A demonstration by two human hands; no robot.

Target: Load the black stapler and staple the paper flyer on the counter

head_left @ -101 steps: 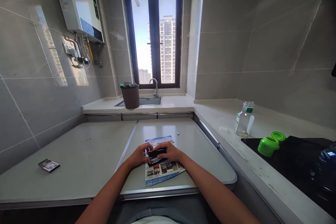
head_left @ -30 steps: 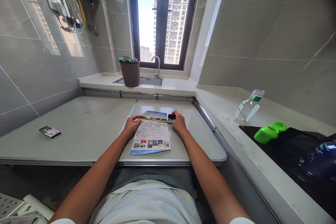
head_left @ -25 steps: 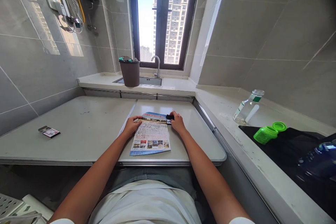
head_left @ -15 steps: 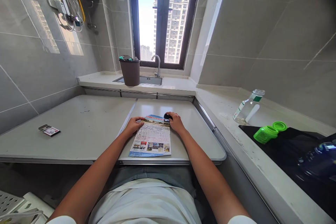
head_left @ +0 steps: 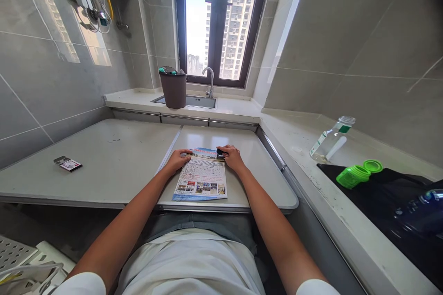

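A printed leaflet stack (head_left: 202, 176), with a blue header and a row of small photos, lies on the white table in front of me; a blue sheet shows under its lower edge. My left hand (head_left: 178, 160) grips its upper left edge, fingers on the paper. At the upper right corner, my right hand (head_left: 232, 156) is closed around a small black stapler (head_left: 220, 153), set against the paper's edge. Fingers hide part of the stapler, so I cannot tell whether its jaws are pressed together.
A small flat packet (head_left: 68, 163) lies on the table's left half. Behind stand a brown bucket (head_left: 173, 90) and a sink with a faucet (head_left: 210, 82). On the right counter are a clear bottle (head_left: 332, 140), an open green jar (head_left: 353, 176) and a dark blue object (head_left: 420, 214).
My right hand and the stapler have shifted only slightly at the leaflet's corner. My left hand stays at the left edge. The whole view has tilted a little.
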